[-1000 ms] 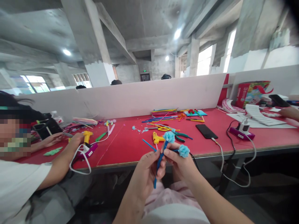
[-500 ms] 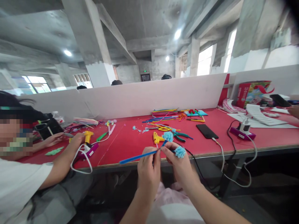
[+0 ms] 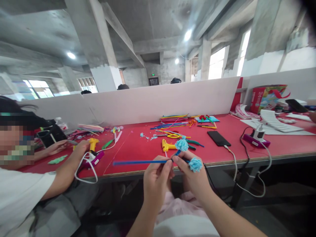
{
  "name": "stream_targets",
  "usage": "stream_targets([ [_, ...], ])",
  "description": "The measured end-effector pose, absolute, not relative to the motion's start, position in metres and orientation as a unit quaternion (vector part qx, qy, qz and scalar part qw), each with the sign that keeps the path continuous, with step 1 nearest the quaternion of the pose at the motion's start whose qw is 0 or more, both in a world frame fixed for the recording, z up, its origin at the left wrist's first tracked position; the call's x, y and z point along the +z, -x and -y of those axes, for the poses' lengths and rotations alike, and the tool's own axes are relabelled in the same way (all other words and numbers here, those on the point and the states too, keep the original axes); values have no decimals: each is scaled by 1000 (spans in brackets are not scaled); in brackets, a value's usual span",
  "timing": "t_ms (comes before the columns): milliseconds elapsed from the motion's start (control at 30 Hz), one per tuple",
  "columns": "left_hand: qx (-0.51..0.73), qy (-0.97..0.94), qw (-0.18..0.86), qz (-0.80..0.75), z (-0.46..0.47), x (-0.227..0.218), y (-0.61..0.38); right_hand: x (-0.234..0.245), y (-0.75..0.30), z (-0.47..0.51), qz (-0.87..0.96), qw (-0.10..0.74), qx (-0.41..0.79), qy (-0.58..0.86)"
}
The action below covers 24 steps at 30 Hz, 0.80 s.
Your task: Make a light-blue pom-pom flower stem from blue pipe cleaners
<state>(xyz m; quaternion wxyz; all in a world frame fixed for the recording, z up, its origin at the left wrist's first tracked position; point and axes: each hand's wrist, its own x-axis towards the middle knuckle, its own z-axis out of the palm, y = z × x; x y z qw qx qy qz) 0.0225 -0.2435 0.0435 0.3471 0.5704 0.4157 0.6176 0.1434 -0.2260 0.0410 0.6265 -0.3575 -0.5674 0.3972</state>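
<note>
My left hand (image 3: pixel 156 182) is closed in a pinch on a blue pipe cleaner (image 3: pixel 138 162), whose long end points left, nearly level. Close beside it, my right hand (image 3: pixel 195 179) pinches the blue stem of light blue fluffy flowers. One flower (image 3: pixel 182 145) rises above my right fingers, and a second flower (image 3: pixel 195 164) lies against the back of that hand. The fingertips of both hands almost meet where the pipe cleaners cross. Just beyond them on the table lies a yellow glue gun (image 3: pixel 168 145), partly behind the upper flower.
On the red table (image 3: pixel 133 148) lie teal-handled pliers (image 3: pixel 195 143), yellow-handled scissors (image 3: pixel 172 135), bundled pipe cleaners (image 3: pixel 174 119) and a phone (image 3: pixel 218 138) on a cable. A purple power strip (image 3: pixel 256 141) sits at right. At left, a co-worker's hand (image 3: pixel 82 149) holds another yellow glue gun (image 3: pixel 93 144).
The long blue pipe cleaner has swung from a slant to nearly level, its free end farther left and higher. Both flowers and my right hand have shifted slightly right.
</note>
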Motion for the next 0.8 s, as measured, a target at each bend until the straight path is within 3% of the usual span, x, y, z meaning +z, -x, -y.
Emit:
stream_targets([
  [133,572,-436,600,-348,242,48,-21,38,-147,221,561,608,480,292],
  [267,505,-376,719,-296,243,50,-19,33,-148,218,509,567,614,206],
  [367,474,-348,764,-265,244,49,-21,31,-150,217,499,558,635,191],
  [800,645,-412,493,-415,227,32,-25,29,-148,196,444,608,615,233],
])
